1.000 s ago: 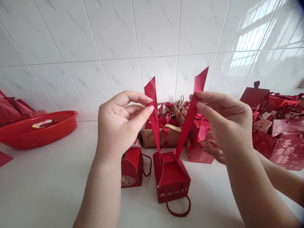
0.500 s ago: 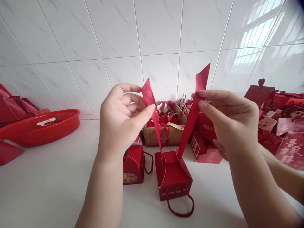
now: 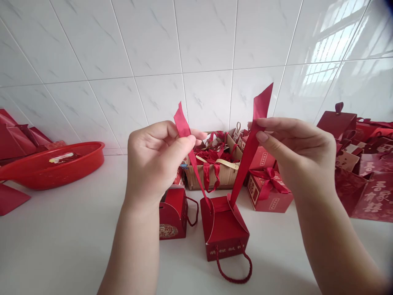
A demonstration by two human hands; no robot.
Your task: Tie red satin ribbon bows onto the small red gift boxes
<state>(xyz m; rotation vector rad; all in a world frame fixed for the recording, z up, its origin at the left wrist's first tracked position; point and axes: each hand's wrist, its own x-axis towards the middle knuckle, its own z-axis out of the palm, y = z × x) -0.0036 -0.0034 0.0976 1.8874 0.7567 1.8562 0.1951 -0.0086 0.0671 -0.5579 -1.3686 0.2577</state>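
A small red gift box [image 3: 227, 227] with a rope handle at its front stands on the white counter. Red ribbon [image 3: 245, 172] comes up from the two sides of its folded top. My left hand [image 3: 159, 155] pinches one ribbon end between thumb and fingers, above and left of the box. The other end is pinched by my right hand [image 3: 291, 151], its slanted tip sticking up past the fingers. Both ribbon lengths spread apart in a V. Part of a second red box [image 3: 173, 215] with a rope handle shows behind my left forearm.
Behind the box is a cardboard carton [image 3: 196, 176] full of red ribbons and tags. A ribbon-tied pink box [image 3: 273, 196] stands right of it, with piled red gift boxes [image 3: 373, 180] farther right. On the left lies a red plastic basket [image 3: 76, 168]. The tiled wall closes off the back.
My left hand has shifted its fingers and tipped its ribbon end further left. Another person's arm behind my right hand has gone, uncovering the bow-tied pink box. My right hand has hardly moved.
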